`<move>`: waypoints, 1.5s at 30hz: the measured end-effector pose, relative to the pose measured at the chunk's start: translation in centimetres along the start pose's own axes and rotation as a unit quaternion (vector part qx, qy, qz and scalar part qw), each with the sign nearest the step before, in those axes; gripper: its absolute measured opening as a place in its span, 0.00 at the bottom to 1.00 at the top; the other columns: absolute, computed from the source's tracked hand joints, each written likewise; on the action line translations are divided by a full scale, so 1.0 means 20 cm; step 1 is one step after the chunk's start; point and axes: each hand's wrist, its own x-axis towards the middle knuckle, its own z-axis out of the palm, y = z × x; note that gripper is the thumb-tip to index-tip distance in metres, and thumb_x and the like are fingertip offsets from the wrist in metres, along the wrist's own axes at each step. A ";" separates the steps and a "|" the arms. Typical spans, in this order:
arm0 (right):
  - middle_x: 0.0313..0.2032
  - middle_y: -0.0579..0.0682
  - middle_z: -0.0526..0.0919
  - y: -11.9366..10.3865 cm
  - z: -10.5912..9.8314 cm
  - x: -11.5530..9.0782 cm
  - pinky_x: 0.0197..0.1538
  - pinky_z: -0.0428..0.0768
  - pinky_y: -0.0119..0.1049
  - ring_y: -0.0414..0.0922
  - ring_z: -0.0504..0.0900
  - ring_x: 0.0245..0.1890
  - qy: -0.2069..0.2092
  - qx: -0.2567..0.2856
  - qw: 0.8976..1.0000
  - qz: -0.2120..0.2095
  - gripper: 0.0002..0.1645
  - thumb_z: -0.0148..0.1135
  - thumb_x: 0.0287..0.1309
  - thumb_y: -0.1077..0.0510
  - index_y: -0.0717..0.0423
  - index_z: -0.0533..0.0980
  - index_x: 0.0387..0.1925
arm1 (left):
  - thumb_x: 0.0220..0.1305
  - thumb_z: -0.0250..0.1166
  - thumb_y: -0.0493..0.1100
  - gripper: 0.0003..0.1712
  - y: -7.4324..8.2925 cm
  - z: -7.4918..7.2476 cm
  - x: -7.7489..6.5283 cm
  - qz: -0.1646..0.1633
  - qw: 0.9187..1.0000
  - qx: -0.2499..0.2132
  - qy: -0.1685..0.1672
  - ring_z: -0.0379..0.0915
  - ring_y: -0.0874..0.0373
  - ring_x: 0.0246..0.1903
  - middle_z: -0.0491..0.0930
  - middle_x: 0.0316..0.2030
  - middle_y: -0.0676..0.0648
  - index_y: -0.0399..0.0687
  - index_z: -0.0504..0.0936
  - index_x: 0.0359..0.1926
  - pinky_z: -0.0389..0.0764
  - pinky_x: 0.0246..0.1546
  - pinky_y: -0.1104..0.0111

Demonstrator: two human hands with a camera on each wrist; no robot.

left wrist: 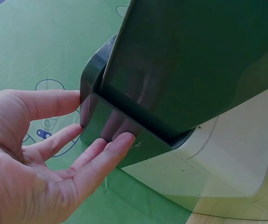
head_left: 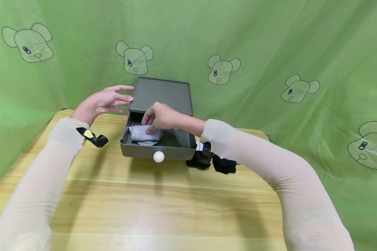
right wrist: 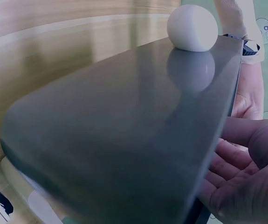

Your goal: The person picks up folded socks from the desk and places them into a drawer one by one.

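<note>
A dark grey box with its drawer (head_left: 176,151) pulled out stands on the table, and a round white knob (head_left: 158,157) sits on the drawer front. Inside the drawer, at its left, lies a folded light grey cloth (head_left: 141,133). My right hand (head_left: 163,116) reaches in from above and pinches this cloth, thumb on its near side. In the right wrist view the drawer front hides the cloth and the fingertips. My left hand (head_left: 108,100) touches the left side of the box's casing (head_left: 163,94) with its fingers spread and fairly straight.
Black cloth bundles (head_left: 224,164) lie on the table right of the drawer, partly behind my right forearm. The wooden table (head_left: 138,209) stretches toward me. A green curtain (head_left: 182,31) printed with bear heads hangs close behind the box.
</note>
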 end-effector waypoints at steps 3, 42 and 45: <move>0.44 0.55 0.89 0.00 0.00 0.00 0.46 0.85 0.30 0.44 0.86 0.44 -0.002 -0.008 1.000 0.001 0.15 0.76 0.55 0.65 0.60 0.85 0.45 | 0.76 0.54 0.34 0.42 0.00 0.00 0.00 0.000 1.000 0.001 0.000 0.40 0.40 0.80 0.38 0.81 0.37 0.54 0.44 0.82 0.60 0.77 0.42; 0.53 0.58 0.86 0.65 -0.57 -0.69 0.62 0.84 0.46 0.51 0.86 0.52 0.043 -0.022 0.996 0.080 0.27 0.70 0.60 0.62 0.59 0.77 0.61 | 0.76 0.54 0.33 0.42 -0.03 -0.04 -0.02 -0.004 1.000 -0.012 -0.005 0.37 0.42 0.81 0.36 0.82 0.39 0.54 0.45 0.82 0.57 0.78 0.42; 0.55 0.59 0.85 0.81 -0.57 -0.77 0.61 0.85 0.46 0.52 0.85 0.53 0.052 -0.018 0.994 0.094 0.29 0.70 0.61 0.61 0.61 0.76 0.63 | 0.76 0.54 0.33 0.42 -0.03 -0.04 -0.02 -0.005 1.000 -0.012 -0.005 0.37 0.42 0.81 0.36 0.82 0.40 0.54 0.46 0.82 0.57 0.78 0.42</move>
